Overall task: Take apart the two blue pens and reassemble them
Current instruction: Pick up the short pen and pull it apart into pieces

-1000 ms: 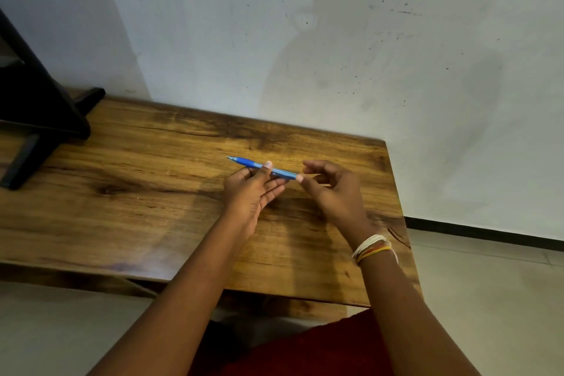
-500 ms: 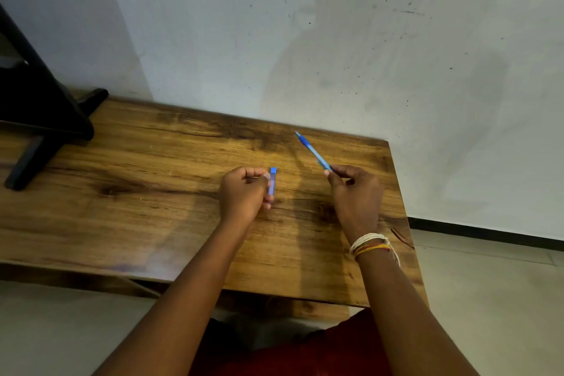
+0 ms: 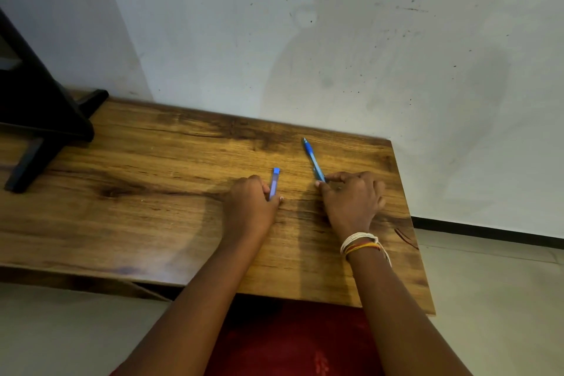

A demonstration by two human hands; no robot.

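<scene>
Low over a wooden table point(image 3: 152, 207), the left hand point(image 3: 248, 207) grips a short blue pen cap point(image 3: 274, 183). Just beside it, the right hand point(image 3: 351, 197) pinches the blue pen body point(image 3: 313, 160), its tip pointing away toward the wall point(image 3: 335, 40).

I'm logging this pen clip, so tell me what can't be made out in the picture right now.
All in the head view:
- Second blue pen: not in frame.
- Lower end of the pen cap: hidden inside the left hand.
- Back end of the pen body: covered by the right hand fingers.
- Refill or spring: too small to tell.
- Black stand: cut off by the left edge.
- Whether the pieces touch the table: unclear.
</scene>
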